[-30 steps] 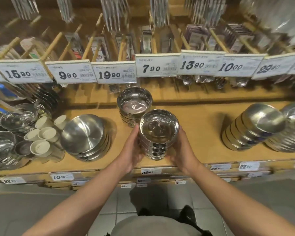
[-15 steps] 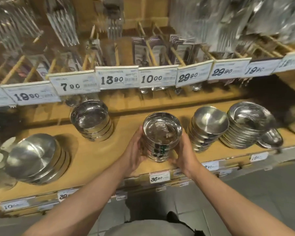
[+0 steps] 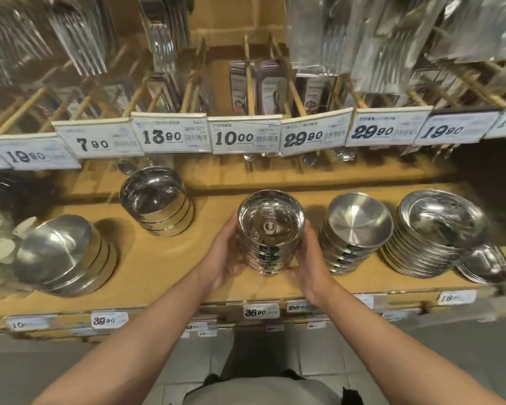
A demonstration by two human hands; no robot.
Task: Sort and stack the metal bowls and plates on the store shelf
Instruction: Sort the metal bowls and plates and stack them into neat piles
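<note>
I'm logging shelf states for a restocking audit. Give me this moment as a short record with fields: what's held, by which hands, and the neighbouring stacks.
held item: stack of shiny bowls
left hand: grips the stack's left side
right hand: grips its right side
stack position: on or just above the wooden shelf; contact unclear
right neighbour: brushed bowl stack, close beside
further right: plate stack
back left: matching bowl stack

a shop, its housewares aisle. white price tags [image 3: 171, 135] with printed prices and barcodes line the far rail, and smaller ones edge the near lip of the wooden shelf [image 3: 158, 267]. identical steel bowls [image 3: 155, 200] and plates [image 3: 438, 229] sit stacked; packaged cutlery [image 3: 316, 33] hangs above.
</note>
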